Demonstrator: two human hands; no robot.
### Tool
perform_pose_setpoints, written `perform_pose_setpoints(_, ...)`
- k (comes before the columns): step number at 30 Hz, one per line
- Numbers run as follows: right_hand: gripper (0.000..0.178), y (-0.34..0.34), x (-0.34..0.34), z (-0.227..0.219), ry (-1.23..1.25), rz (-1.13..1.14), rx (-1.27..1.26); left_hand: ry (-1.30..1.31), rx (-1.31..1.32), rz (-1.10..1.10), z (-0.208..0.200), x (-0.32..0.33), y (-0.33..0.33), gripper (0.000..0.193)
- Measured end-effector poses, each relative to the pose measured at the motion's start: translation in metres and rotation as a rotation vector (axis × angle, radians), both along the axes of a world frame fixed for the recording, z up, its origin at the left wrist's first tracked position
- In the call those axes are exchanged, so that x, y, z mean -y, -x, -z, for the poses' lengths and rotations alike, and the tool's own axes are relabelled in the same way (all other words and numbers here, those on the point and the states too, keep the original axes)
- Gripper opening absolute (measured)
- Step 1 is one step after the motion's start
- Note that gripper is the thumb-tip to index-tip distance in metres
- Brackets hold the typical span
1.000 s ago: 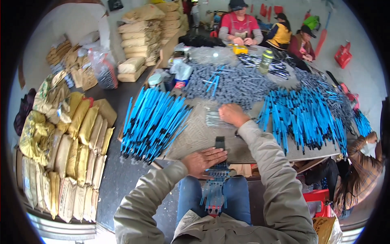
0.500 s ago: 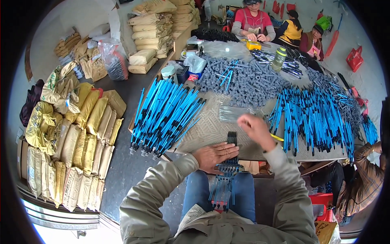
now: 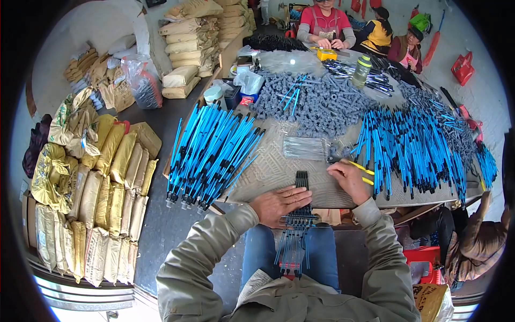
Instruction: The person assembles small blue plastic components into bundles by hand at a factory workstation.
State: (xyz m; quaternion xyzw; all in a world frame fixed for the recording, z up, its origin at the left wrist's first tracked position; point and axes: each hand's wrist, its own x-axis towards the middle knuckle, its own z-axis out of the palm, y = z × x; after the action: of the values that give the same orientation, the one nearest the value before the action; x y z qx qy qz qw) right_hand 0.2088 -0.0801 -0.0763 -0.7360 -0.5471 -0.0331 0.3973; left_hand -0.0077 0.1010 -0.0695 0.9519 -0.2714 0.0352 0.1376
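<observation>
My left hand lies flat with outstretched fingers across a row of thin black-and-blue rods. The row runs from the table's near edge down toward my lap, over a clear sheet-like piece with a red part at its lower end. My right hand is closed, its fingers curled and thumb pressed in; anything between the fingertips is hidden. Yellow-handled pliers with a dark head lie right at that hand, partly covered by it. Just beyond is a pile of thin silvery wires.
Blue rods with black ends are heaped at left and right. A mound of grey plastic parts fills the table's middle, beside a green bottle. Sacks are stacked at left. Co-workers sit across the table and at right.
My right hand has come down from near the wires to beside the pliers, and its fingers have curled. The pliers show more now. My left hand stays on the rods.
</observation>
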Motion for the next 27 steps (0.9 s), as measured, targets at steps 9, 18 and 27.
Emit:
perform_pose_setpoints(9,0.014,0.014,-0.02,0.003,-0.011,-0.021,0.331,-0.008,-0.045,0.017,-0.009,-0.006,-0.006,0.099)
perform_pose_setpoints(18,0.018,0.024,-0.016,0.002,0.167,0.099,0.346,-0.073,-0.002,-0.028,-0.001,-0.004,-0.007,0.104)
perform_pose_setpoints(27,0.019,0.024,-0.018,0.005,0.132,0.112,0.368,-0.079,-0.031,-0.031,-0.004,-0.004,-0.006,0.101)
